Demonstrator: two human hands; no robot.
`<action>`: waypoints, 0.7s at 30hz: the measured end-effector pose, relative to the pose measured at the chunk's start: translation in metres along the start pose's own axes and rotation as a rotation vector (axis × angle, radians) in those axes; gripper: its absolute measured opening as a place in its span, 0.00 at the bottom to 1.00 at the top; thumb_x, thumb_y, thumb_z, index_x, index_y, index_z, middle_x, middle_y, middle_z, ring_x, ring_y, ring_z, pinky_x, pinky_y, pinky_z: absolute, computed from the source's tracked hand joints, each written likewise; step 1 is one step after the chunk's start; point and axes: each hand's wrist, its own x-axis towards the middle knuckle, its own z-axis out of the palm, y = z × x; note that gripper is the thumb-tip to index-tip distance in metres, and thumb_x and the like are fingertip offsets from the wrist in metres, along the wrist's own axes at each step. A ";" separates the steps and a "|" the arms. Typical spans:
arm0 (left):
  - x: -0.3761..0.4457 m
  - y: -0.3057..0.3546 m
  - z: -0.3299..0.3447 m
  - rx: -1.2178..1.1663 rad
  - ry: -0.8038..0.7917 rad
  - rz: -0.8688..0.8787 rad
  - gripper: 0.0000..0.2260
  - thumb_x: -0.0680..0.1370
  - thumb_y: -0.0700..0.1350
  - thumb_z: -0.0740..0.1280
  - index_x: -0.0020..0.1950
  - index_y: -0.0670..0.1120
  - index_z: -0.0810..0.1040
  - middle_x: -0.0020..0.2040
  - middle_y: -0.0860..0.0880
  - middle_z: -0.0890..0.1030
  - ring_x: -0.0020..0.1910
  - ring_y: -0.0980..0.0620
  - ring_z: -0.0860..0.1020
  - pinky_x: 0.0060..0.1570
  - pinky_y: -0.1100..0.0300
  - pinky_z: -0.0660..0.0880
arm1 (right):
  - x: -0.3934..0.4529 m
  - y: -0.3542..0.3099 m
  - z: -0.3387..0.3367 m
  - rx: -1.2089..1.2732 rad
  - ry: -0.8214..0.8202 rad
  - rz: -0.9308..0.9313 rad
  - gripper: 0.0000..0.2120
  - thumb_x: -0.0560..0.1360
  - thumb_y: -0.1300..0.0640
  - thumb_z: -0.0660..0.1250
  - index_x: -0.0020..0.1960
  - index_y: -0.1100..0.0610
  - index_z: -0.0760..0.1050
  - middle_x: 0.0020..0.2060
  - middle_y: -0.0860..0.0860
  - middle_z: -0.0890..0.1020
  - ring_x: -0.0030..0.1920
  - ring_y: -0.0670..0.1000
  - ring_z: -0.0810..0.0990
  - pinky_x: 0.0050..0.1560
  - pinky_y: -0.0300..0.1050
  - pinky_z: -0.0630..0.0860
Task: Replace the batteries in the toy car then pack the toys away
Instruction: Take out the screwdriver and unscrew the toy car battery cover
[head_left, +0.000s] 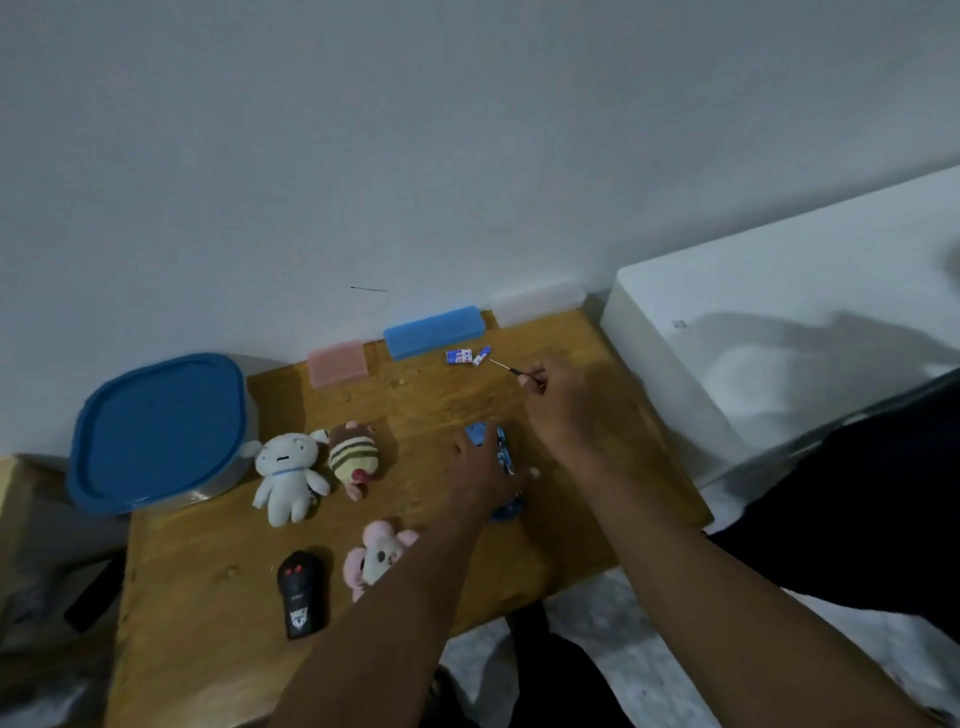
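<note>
The blue toy car lies on the wooden table, mostly covered by my left hand, which grips it from above. My right hand is just right of the car and closed on a thin screwdriver whose tip points toward the batteries near the back edge. On the left half of the table lie a white plush, a striped plush and a pink plush. A black remote control rests near the front.
A tub with a blue lid stands at the table's left end. Pink, blue and clear boxes line the wall. A white unit borders the table's right side.
</note>
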 end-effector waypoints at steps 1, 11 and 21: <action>0.003 0.005 0.005 0.034 0.023 -0.028 0.51 0.70 0.70 0.72 0.83 0.52 0.48 0.79 0.37 0.53 0.77 0.34 0.59 0.70 0.40 0.69 | 0.001 0.003 -0.002 0.003 0.001 0.001 0.03 0.78 0.58 0.69 0.51 0.53 0.80 0.43 0.46 0.81 0.45 0.49 0.80 0.44 0.45 0.79; 0.008 0.022 0.021 0.001 0.125 -0.178 0.48 0.74 0.53 0.75 0.82 0.54 0.44 0.80 0.38 0.47 0.74 0.32 0.61 0.64 0.38 0.75 | 0.018 0.013 -0.005 0.014 -0.015 0.013 0.05 0.78 0.58 0.69 0.53 0.53 0.81 0.45 0.48 0.83 0.45 0.47 0.81 0.44 0.45 0.81; 0.003 0.011 -0.047 -0.365 0.317 0.011 0.36 0.77 0.42 0.74 0.80 0.61 0.63 0.83 0.44 0.45 0.81 0.38 0.55 0.76 0.43 0.61 | 0.031 -0.013 -0.006 0.040 -0.052 0.011 0.04 0.80 0.57 0.67 0.54 0.52 0.79 0.46 0.48 0.83 0.45 0.47 0.80 0.41 0.39 0.76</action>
